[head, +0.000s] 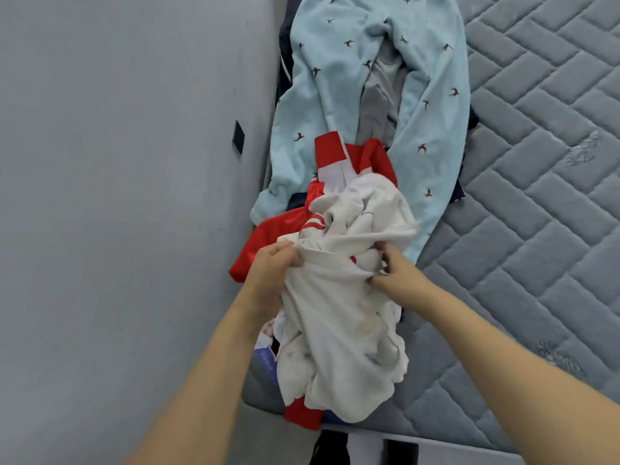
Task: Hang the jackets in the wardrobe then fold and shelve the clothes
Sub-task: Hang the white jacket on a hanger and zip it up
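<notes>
A crumpled white garment (339, 317) with red trim hangs bunched over the near edge of the mattress. My left hand (271, 273) grips its upper edge at the left, and my right hand (399, 276) pinches the same edge at the right. Under it lies a red and white garment (339, 152). Farther back, light blue trousers with small dark bird prints (335, 78) are spread along the wall side, over a grey garment (379, 105) and dark clothes.
The grey quilted mattress (536, 196) fills the right side. A plain grey wall (117, 196) with a small black fitting (239, 136) stands close on the left. A printed item (265, 350) shows under the white garment.
</notes>
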Demonstrator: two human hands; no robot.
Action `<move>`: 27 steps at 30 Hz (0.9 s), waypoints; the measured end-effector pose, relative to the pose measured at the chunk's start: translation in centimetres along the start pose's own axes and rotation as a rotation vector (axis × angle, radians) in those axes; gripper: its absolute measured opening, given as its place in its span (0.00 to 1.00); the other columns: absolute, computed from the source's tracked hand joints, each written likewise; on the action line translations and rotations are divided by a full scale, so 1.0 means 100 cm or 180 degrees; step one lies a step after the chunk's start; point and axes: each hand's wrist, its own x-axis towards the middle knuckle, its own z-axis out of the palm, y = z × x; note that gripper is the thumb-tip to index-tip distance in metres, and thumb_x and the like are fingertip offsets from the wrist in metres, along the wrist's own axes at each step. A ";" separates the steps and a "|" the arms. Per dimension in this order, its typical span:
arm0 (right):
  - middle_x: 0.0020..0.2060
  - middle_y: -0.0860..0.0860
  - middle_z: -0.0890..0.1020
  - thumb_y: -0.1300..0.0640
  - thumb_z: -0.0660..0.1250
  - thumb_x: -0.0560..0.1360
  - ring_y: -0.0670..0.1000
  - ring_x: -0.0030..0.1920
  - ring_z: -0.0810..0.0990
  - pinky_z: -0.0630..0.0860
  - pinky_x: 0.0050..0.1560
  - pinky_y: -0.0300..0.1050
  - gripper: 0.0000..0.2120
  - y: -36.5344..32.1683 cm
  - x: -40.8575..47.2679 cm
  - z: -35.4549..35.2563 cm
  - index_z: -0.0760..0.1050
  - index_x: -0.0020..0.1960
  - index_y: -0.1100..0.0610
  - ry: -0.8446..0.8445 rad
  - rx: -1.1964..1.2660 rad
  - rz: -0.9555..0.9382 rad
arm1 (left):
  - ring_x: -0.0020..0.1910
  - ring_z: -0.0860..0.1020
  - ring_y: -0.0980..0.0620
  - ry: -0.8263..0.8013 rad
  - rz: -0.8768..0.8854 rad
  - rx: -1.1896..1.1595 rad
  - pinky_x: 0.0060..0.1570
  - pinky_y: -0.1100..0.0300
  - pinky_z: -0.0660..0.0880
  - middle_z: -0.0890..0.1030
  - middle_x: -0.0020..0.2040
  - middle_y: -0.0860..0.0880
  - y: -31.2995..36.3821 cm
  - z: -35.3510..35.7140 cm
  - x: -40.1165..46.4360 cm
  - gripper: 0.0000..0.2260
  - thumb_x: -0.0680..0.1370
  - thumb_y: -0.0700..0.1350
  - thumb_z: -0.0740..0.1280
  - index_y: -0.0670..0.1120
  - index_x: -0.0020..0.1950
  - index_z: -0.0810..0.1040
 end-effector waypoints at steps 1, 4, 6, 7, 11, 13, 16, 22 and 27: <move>0.67 0.43 0.67 0.57 0.70 0.72 0.47 0.65 0.68 0.71 0.62 0.45 0.41 -0.010 0.002 0.001 0.52 0.77 0.44 -0.0101 0.0033 -0.0066 | 0.38 0.68 0.45 -0.0181 0.0018 -0.0249 0.36 0.56 0.67 0.70 0.39 0.43 0.009 -0.002 -0.006 0.17 0.58 0.43 0.66 0.35 0.41 0.70; 0.60 0.42 0.72 0.60 0.71 0.68 0.49 0.62 0.72 0.73 0.56 0.41 0.40 -0.031 0.005 0.004 0.55 0.74 0.44 -0.0391 -0.0030 -0.0101 | 0.36 0.65 0.45 -0.0735 0.0086 -0.0438 0.33 0.58 0.65 0.67 0.37 0.43 0.033 0.000 -0.024 0.15 0.59 0.42 0.66 0.34 0.38 0.66; 0.55 0.42 0.76 0.61 0.69 0.68 0.50 0.58 0.75 0.74 0.52 0.41 0.31 -0.038 0.003 0.005 0.64 0.67 0.43 -0.0594 -0.0219 -0.0064 | 0.30 0.63 0.50 -0.0937 0.0037 -0.0445 0.29 0.60 0.61 0.64 0.31 0.47 0.042 0.003 -0.030 0.14 0.60 0.41 0.67 0.44 0.33 0.61; 0.55 0.44 0.77 0.61 0.68 0.68 0.50 0.57 0.75 0.74 0.55 0.42 0.28 -0.040 0.000 0.005 0.68 0.65 0.45 -0.0687 -0.0145 0.0041 | 0.29 0.62 0.53 -0.1002 -0.0019 -0.0480 0.28 0.61 0.60 0.63 0.31 0.48 0.044 0.002 -0.032 0.15 0.60 0.41 0.68 0.47 0.33 0.60; 0.47 0.47 0.80 0.66 0.61 0.66 0.50 0.50 0.77 0.74 0.47 0.41 0.18 -0.042 -0.014 -0.002 0.78 0.50 0.48 -0.0645 0.0094 0.0204 | 0.32 0.67 0.53 -0.0842 -0.0030 -0.0423 0.32 0.60 0.64 0.67 0.34 0.50 0.044 -0.013 -0.037 0.14 0.61 0.38 0.69 0.50 0.35 0.65; 0.40 0.49 0.78 0.59 0.61 0.67 0.49 0.43 0.74 0.70 0.40 0.42 0.09 -0.042 -0.025 -0.011 0.76 0.44 0.54 -0.0189 -0.0096 -0.0004 | 0.34 0.69 0.52 -0.0360 0.0076 -0.0307 0.33 0.58 0.65 0.70 0.34 0.50 0.048 -0.021 -0.037 0.14 0.61 0.35 0.68 0.50 0.38 0.68; 0.34 0.53 0.76 0.57 0.61 0.73 0.49 0.37 0.70 0.64 0.36 0.44 0.05 -0.033 -0.042 -0.032 0.73 0.40 0.57 0.0653 -0.0079 -0.0187 | 0.35 0.72 0.51 0.0408 0.0270 0.0002 0.31 0.59 0.68 0.75 0.37 0.49 0.062 -0.028 -0.039 0.14 0.61 0.35 0.65 0.49 0.41 0.69; 0.34 0.51 0.73 0.69 0.54 0.73 0.51 0.35 0.68 0.63 0.34 0.44 0.14 -0.002 -0.097 -0.098 0.69 0.36 0.53 0.1468 0.0159 0.0155 | 0.49 0.82 0.43 0.0441 0.0499 0.1190 0.48 0.48 0.79 0.84 0.47 0.44 0.100 0.011 -0.055 0.06 0.74 0.38 0.71 0.46 0.50 0.82; 0.36 0.54 0.73 0.69 0.54 0.72 0.53 0.39 0.67 0.62 0.38 0.45 0.09 0.029 -0.165 -0.150 0.69 0.39 0.60 0.1980 0.0487 0.0543 | 0.47 0.82 0.47 -0.1039 0.0651 0.0455 0.51 0.51 0.78 0.83 0.47 0.42 0.146 0.112 -0.095 0.06 0.72 0.39 0.72 0.45 0.48 0.83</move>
